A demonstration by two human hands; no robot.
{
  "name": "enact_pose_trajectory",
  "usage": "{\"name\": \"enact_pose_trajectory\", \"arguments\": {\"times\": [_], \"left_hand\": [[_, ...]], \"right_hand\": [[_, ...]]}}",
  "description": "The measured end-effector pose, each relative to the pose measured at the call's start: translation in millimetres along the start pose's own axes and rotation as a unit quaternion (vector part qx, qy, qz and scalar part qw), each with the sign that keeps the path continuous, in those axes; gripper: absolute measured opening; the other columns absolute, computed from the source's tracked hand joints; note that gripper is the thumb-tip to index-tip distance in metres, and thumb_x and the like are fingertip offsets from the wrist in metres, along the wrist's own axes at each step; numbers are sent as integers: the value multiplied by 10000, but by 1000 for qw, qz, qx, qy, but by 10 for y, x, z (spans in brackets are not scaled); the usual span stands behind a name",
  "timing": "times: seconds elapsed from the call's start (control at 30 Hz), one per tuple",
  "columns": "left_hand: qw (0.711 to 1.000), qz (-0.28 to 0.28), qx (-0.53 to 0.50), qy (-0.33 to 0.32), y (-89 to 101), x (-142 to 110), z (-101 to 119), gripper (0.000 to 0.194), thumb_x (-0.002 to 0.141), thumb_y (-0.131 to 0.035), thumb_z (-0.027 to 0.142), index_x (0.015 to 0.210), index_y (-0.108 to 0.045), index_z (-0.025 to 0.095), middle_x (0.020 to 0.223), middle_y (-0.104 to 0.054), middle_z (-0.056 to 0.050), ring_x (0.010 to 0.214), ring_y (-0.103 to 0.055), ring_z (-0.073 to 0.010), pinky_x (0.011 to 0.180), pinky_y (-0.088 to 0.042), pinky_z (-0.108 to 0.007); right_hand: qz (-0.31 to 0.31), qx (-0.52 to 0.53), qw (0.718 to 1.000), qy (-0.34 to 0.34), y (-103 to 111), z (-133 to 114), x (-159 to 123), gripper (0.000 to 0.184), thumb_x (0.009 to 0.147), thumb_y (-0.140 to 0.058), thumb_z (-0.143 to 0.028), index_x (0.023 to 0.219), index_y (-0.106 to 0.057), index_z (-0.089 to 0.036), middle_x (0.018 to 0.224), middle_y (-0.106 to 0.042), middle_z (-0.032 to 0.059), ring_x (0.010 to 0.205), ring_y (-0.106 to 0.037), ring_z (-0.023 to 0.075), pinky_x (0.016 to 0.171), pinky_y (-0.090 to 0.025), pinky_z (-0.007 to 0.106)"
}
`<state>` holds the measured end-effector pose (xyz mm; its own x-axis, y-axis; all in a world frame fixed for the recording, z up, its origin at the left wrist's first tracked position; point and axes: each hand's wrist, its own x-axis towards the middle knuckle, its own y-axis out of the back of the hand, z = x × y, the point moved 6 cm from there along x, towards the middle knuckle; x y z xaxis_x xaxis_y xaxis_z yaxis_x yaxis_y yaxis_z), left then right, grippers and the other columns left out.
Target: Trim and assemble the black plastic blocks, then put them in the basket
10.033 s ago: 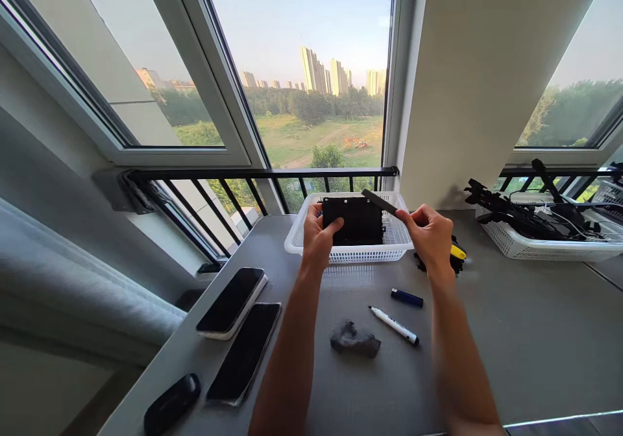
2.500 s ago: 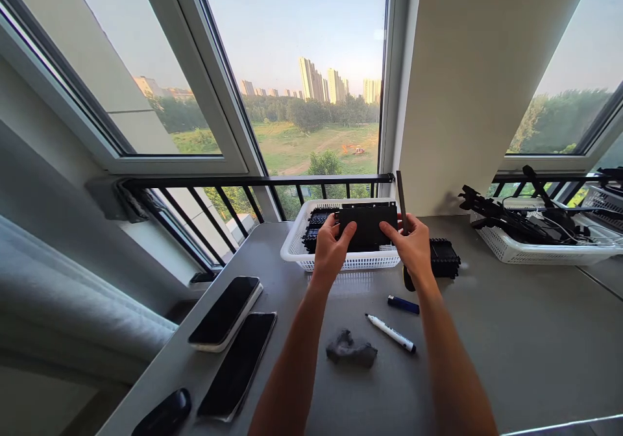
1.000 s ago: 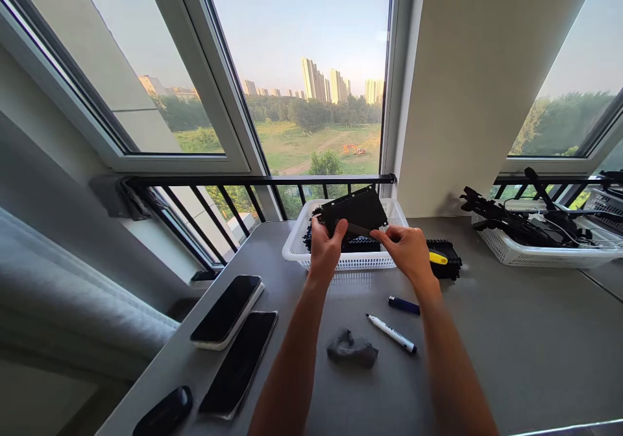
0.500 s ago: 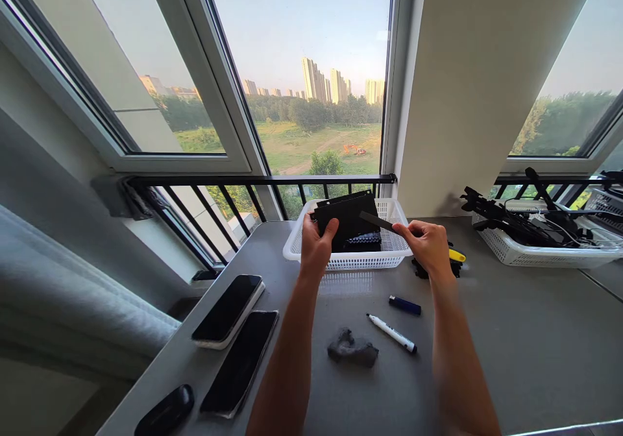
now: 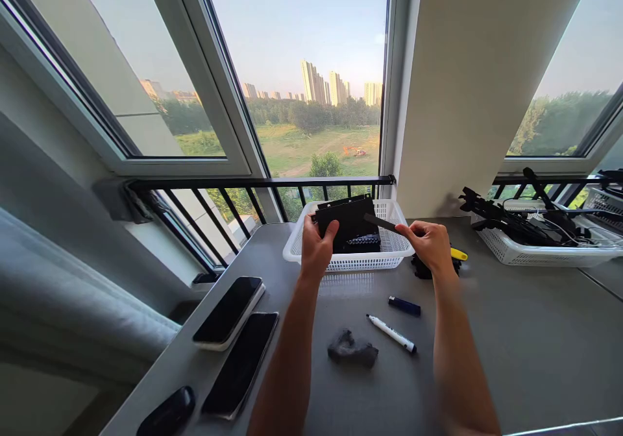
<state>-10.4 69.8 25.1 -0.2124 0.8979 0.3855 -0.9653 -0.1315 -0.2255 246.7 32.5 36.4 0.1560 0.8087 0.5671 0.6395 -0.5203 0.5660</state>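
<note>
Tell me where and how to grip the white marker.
Probably best by the middle of the marker, coming from above and pinching its two long sides. It is slim and straight and lies flat and slanted on the table, its narrow dark tip pointing away and left, so a middle grip stays off that tip. The right hand holds a strip; free it first.

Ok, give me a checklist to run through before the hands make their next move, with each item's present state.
1. Left hand grips the black panel: ok, thumb across its face.
2. Right hand holds the dark strip: ok, pinched at one end.
3. Strip tip touching the panel: cannot tell from this angle.
4. White basket set below the panel: ok, resting on the table.
5. Table between the forearms free of loose things: not ok, gray lump and white marker lie there.
</note>
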Motion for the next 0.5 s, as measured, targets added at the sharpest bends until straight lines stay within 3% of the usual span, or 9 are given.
{"name": "enact_pose_trajectory", "arguments": {"times": [0.5], "left_hand": [[999, -40, -20, 31, -56, 0, -41, 463, 694, -765, 396, 1046, -534, 205, 999, -700, -63, 1011, -661, -252, 973, -498, -424]], "right_hand": [[-25, 18, 999, 14, -90, -17, 11, 635, 804, -484, -741, 511, -562, -184, 462, -435, -18, 486, -354, 110, 533, -247, 280]]}}
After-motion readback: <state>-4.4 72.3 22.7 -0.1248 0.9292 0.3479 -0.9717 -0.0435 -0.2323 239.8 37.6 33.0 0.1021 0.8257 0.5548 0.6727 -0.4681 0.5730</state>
